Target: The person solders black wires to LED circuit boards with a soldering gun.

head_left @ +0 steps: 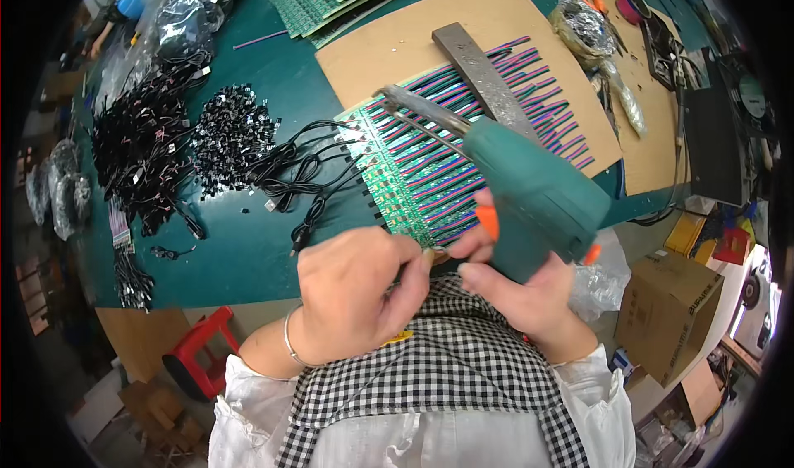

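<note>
Head view: the right hand (538, 298) is wrapped around the handle of a green soldering gun (538, 187), with its orange trigger (488, 221) beside the fingers; the long metal nose points to the upper left, over the circuit board panel (382, 188), and contact between tip and panel cannot be confirmed. The left hand (356, 282) has thumb and index finger drawn together in a narrow pinch at the panel's lower edge, just beside the right hand's fingertips; whether anything is gripped there cannot be told. The panel is at the centre of the frame, on a brown board (356, 62), with rows of multicoloured wires (546, 124) running to the right beneath a grey metal bar (471, 62). Black cables (289, 170) extend from its left edge. Left of these, on the green tabletop (223, 265), are a heap of small black parts (234, 141) and a larger tangle of black leads (141, 153). A stack of green boards (310, 4) occupies the top of the frame. As to markings, a carton (666, 315) at lower right bears dark printed lettering and a small pale label on top; a yellow patch (399, 338) shows on the checked apron (463, 369), its detail too small to read.
</note>
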Motion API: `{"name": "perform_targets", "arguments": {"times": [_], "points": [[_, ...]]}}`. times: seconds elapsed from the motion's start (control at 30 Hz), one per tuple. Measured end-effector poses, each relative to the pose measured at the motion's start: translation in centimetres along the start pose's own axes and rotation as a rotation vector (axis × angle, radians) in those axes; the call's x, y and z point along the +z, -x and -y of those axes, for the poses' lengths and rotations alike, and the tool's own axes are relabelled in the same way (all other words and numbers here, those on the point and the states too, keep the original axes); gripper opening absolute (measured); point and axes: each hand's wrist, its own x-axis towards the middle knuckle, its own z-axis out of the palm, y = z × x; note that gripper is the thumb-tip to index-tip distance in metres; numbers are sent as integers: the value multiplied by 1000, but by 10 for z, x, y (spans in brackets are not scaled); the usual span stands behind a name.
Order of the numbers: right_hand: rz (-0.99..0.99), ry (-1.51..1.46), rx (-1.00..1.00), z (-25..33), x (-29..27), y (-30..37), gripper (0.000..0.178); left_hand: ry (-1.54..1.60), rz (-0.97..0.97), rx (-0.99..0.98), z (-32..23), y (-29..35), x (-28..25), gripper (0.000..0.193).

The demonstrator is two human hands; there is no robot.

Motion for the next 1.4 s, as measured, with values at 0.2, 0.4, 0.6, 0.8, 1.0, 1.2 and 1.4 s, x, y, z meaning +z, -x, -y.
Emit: {"name": "perform_targets", "arguments": {"times": [0.2, 0.4, 0.6, 0.8, 1.0, 1.2, 1.4], "points": [[9, -7, 7, 4, 3, -6, 54, 63, -77, 98, -2, 7, 19, 16], [-42, -157, 78, 5, 8, -6, 47, 65, -147, 16, 0, 9, 23, 15], [-73, -183, 105, 3, 11, -7, 54, 19, -142, 26, 1, 11, 23, 16], [-105, -167, 81, 0, 13, -9, 54, -12, -154, 43, 1, 12, 24, 16], [-73, -141, 31, -4, 13, -11, 55, -9, -147, 56, 1, 12, 23, 16], [-105, -174, 55, -2, 17, -11, 56, -17, -175, 44, 1, 12, 23, 16], [-142, -169, -34, -13, 16, -8, 56, 35, -73, 31, 1, 11, 23, 15]]}}
